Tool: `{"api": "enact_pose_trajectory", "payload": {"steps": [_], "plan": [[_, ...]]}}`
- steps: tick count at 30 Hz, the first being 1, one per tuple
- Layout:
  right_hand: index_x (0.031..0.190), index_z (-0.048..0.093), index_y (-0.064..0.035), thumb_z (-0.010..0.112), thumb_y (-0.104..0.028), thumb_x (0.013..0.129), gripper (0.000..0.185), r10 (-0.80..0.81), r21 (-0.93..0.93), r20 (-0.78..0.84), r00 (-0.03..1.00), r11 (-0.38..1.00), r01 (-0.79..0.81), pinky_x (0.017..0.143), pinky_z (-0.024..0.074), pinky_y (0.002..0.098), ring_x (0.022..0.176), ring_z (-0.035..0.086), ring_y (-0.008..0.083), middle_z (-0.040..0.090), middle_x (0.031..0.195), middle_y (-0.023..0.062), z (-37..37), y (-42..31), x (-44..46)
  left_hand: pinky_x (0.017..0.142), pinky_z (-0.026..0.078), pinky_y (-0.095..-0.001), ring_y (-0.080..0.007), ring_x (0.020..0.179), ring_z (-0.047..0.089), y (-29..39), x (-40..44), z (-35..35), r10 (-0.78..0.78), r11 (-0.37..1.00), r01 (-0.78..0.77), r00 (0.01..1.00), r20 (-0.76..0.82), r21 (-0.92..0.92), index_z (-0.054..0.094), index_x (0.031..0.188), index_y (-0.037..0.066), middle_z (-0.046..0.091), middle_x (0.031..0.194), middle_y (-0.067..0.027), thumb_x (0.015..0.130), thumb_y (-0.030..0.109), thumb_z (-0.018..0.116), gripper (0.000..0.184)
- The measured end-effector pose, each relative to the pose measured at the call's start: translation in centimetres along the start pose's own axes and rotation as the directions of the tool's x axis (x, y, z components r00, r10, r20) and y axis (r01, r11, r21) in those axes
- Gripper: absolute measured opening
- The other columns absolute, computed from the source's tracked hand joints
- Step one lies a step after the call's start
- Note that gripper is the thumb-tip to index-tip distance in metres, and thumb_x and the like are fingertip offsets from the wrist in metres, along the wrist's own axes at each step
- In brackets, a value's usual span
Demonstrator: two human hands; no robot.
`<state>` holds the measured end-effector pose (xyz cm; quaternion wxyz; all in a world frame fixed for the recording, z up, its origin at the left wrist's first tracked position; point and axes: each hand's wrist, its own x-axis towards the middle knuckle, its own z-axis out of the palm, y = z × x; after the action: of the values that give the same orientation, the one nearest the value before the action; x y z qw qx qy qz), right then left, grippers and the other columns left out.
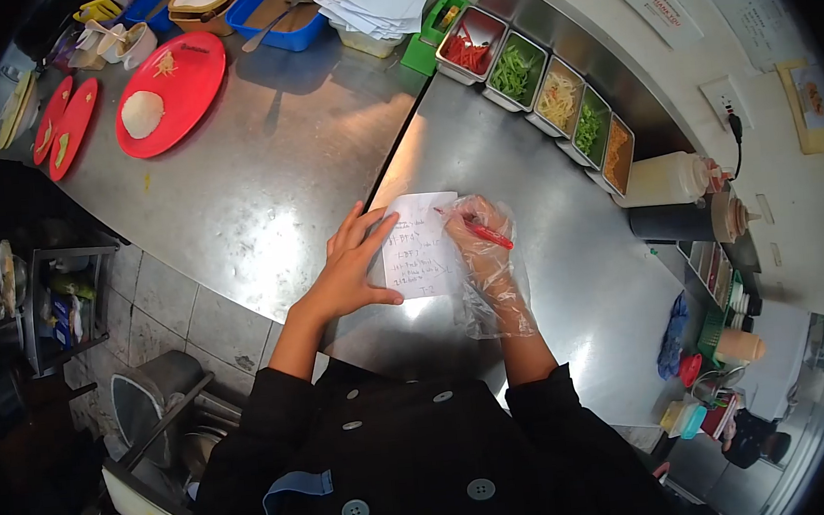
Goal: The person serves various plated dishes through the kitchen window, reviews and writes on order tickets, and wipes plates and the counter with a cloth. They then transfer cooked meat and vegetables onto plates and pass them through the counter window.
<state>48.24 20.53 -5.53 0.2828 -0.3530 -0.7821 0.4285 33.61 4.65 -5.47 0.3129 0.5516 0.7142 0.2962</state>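
A small white paper slip (419,257) with handwritten lines lies on the steel counter (570,293) in front of me. My left hand (350,267) is bare and rests on the slip's left edge, its fingers stretched out and apart. In a loose clear plastic glove, my right hand (485,252) is closed around a red pen (490,234). The pen's tip is by the slip's upper right part; whether it touches the paper I cannot tell.
Several metal tubs (511,71) of cut vegetables line the back. Beside them stand squeeze bottles (662,180). A red plate (191,91) with a white mound, a blue tray (292,25) and a paper stack (378,4) sit at the far left. A grey bin (157,394) stands below.
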Motion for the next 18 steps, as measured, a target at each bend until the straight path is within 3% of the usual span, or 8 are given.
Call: {"api": "enact_pose_trajectory", "payload": {"steps": [8,10,14,16,18], "plan": [[0.073,0.056,-0.0044,0.063,-0.003,0.071,0.007,0.020,0.068,0.000,1.000,0.997,-0.020,0.056,0.0449,0.0287,0.060,0.056,0.0152,0.059,0.067,0.0068,-0.1,0.2,-0.1,0.106,0.016,-0.0477,-0.0324,0.135,0.011,-0.1,0.0,0.0,0.000,1.000,0.000,1.000,0.002,-0.002,0.030,0.139,0.017,0.025,0.140,-0.0078,0.048,0.036,0.083,0.107],[0.073,0.057,-0.0043,0.064,-0.003,0.071,0.007,0.013,0.190,-0.062,0.998,0.982,-0.001,0.057,0.0447,0.0279,0.060,0.055,0.0136,0.059,0.066,0.0056,0.1,0.6,0.0,0.106,0.016,-0.0477,-0.0323,0.135,0.011,0.0,0.0,0.1,-0.001,1.000,0.001,1.000,0.002,-0.001,0.030,0.139,0.017,0.025,0.141,-0.0078,0.048,0.036,0.083,0.107],[0.074,0.058,-0.0048,0.064,-0.004,0.071,0.007,0.035,0.183,-0.041,0.999,0.983,-0.027,0.058,0.0450,0.0268,0.062,0.055,0.0120,0.059,0.067,0.0051,0.8,0.2,0.0,0.106,0.016,-0.0475,-0.0323,0.136,0.011,-0.1,0.0,0.0,-0.009,1.000,0.009,1.000,0.007,-0.005,0.030,0.139,0.017,0.025,0.141,-0.0078,0.048,0.037,0.083,0.107],[0.075,0.060,-0.0054,0.064,-0.004,0.072,0.005,0.029,0.086,0.102,0.994,0.996,-0.038,0.060,0.0454,0.0259,0.065,0.056,0.0109,0.061,0.071,0.0053,0.9,-1.4,-0.1,0.106,0.016,-0.0474,-0.0323,0.136,0.011,0.0,0.0,0.1,0.000,1.000,0.000,1.000,0.003,-0.007,0.030,0.139,0.017,0.025,0.141,-0.0078,0.048,0.038,0.083,0.107],[0.075,0.060,-0.0055,0.064,-0.005,0.072,0.005,0.051,0.077,0.070,0.996,0.995,-0.057,0.061,0.0455,0.0258,0.066,0.056,0.0110,0.061,0.072,0.0053,0.5,-0.5,-0.5,0.106,0.016,-0.0475,-0.0323,0.135,0.011,0.0,0.0,0.0,-0.008,1.000,0.008,1.000,0.006,0.006,0.030,0.138,0.017,0.025,0.141,-0.0078,0.048,0.038,0.083,0.106]]}}
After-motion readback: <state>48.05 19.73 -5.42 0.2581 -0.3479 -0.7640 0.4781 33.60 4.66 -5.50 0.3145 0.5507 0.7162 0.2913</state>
